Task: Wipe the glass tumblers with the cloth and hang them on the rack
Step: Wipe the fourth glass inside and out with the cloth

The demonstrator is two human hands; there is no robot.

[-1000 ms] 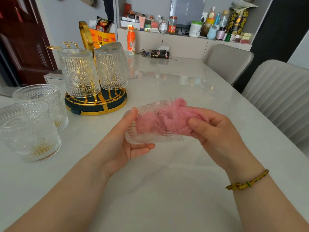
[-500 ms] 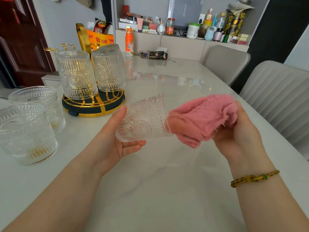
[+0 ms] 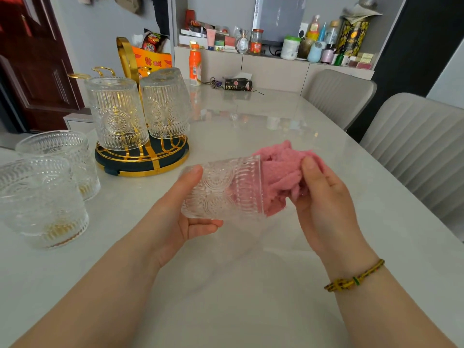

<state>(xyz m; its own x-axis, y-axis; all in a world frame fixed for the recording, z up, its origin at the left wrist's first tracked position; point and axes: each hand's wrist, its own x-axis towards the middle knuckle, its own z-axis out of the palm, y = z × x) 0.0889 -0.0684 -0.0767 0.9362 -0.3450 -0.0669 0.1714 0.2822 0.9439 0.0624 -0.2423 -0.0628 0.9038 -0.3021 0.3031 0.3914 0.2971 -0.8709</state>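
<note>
My left hand (image 3: pixel 175 217) grips an embossed glass tumbler (image 3: pixel 222 188) on its side above the table, mouth facing right. My right hand (image 3: pixel 324 197) pinches a bunched pink cloth (image 3: pixel 281 172), whose end sits partly inside the tumbler's mouth. A gold rack on a dark round base (image 3: pixel 143 159) stands at the back left with two tumblers (image 3: pixel 116 113) (image 3: pixel 165 104) hung upside down on it. Two more tumblers (image 3: pixel 37 199) (image 3: pixel 60 154) stand upright at the left edge.
The pale marble table (image 3: pixel 238 285) spreads around my hands. At its far end lie an orange bottle (image 3: pixel 195 64), keys and a small dark box (image 3: pixel 237 84). Two grey chairs (image 3: pixel 414 141) line the right side. A cluttered shelf runs along the back wall.
The cloth was deep inside the tumbler, then pulled fully out to the right; now my right hand has brought it back so its end enters the mouth again.
</note>
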